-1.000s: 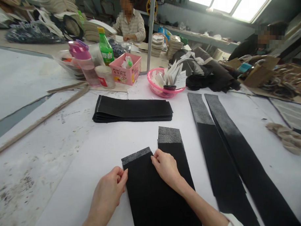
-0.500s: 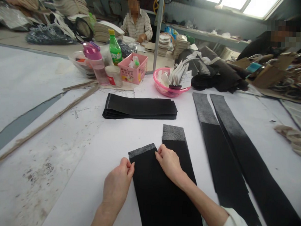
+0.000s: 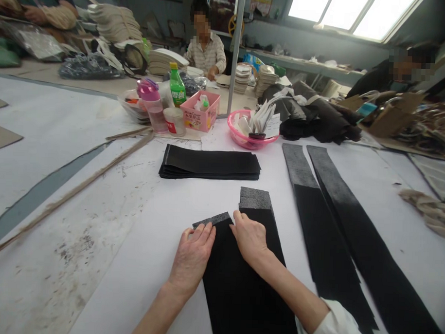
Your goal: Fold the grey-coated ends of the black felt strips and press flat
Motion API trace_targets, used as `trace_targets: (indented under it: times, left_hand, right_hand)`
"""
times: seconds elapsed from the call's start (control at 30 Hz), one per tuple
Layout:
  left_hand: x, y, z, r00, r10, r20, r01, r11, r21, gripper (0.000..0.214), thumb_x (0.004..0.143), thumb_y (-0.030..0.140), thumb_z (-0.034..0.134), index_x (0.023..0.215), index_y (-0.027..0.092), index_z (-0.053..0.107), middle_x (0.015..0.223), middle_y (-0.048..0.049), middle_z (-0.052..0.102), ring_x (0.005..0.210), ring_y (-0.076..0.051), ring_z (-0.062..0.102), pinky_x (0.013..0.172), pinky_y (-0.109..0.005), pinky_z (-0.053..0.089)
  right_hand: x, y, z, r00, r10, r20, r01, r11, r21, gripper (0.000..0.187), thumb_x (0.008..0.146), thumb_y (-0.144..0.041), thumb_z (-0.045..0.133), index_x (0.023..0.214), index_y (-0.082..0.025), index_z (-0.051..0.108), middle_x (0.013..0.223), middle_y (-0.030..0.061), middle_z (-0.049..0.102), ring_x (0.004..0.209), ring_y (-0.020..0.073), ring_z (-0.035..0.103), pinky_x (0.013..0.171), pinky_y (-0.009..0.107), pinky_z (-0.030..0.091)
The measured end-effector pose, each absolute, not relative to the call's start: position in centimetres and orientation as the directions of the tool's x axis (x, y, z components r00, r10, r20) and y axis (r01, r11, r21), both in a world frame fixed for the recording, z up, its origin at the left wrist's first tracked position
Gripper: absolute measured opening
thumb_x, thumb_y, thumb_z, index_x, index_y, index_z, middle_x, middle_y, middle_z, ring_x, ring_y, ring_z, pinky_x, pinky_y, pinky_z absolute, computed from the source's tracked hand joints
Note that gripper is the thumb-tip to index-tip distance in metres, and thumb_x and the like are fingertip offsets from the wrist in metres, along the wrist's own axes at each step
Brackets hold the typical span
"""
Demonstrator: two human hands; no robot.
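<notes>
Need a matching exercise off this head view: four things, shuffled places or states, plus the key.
Things
1. left hand
2. right hand
3. folded black stack
4. pink basket

Places or states
A. holds white papers
B. at the right edge of the angled black strip, near its grey end
C. lies crosswise on the white surface, ahead of both hands
D. laid over the left edge of the angled black strip

Pairs: 1-D, 2-B, 3-C, 4-A
</notes>
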State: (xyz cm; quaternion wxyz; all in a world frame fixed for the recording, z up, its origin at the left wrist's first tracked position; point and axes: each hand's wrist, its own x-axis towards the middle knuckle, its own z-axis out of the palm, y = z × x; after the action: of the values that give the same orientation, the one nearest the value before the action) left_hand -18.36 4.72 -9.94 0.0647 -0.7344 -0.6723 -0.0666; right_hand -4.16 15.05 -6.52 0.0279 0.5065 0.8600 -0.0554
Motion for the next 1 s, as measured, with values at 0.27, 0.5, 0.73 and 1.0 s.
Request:
trace_targets:
  times: [0.27,0.5,0.73,1.0]
  left_hand:
    - [-18.6,4.6,-10.0,0.082,0.969,0.233,0.996,-0.09,0.022,0.041,0.091,0.009,0.04,0.128,0.02,0.053,0.132,-0.0086,0.057,0.118,-0.024,0.051,0.097,-0.045,0.04]
    - [-19.6,3.9,-10.8,0.043,0.959,0.281,0.994,-0.07,0.086,0.036,0.091,0.009,0.041,0.122,0.019,0.058,0.126,-0.0081,0.06,0.118,-0.024,0.051,0.103,-0.044,0.036]
    - [-20.2,3.8,-10.3,0.055,0.961,0.27,0.987,-0.093,0.132,0.036,0.09,0.008,0.043,0.121,0.021,0.058,0.123,-0.0073,0.06,0.115,-0.024,0.052,0.103,-0.043,0.036]
    - [-20.6,4.0,-10.4,0.095,0.954,0.286,0.982,-0.136,0.129,0.031,0.09,0.011,0.047,0.118,0.021,0.058,0.118,-0.0066,0.061,0.11,-0.024,0.053,0.098,-0.044,0.039]
  right_hand:
    - [-3.8,14.8,-7.3,-0.877,0.474,0.084,0.468,0.88,-0.075,0.03,0.095,-0.014,0.045,0.123,-0.023,0.053,0.125,0.0065,0.056,0.112,0.0211,0.05,0.092,0.036,0.04]
    - [-3.0,14.4,-8.7,-0.852,0.504,0.145,0.501,0.864,-0.055,0.032,0.098,-0.02,0.041,0.129,-0.02,0.051,0.124,0.0101,0.056,0.115,0.0227,0.048,0.095,0.038,0.039]
    - [-2.9,16.6,-6.5,-0.857,0.514,0.025,0.508,0.853,-0.122,0.018,0.091,-0.027,0.058,0.108,-0.025,0.065,0.105,0.0042,0.062,0.1,0.0191,0.053,0.084,0.032,0.039]
    - [-7.5,18.2,-5.9,-0.905,0.425,0.003,0.417,0.89,-0.187,0.021,0.088,-0.03,0.064,0.107,-0.024,0.064,0.102,0.0024,0.061,0.098,0.0175,0.051,0.079,0.028,0.038]
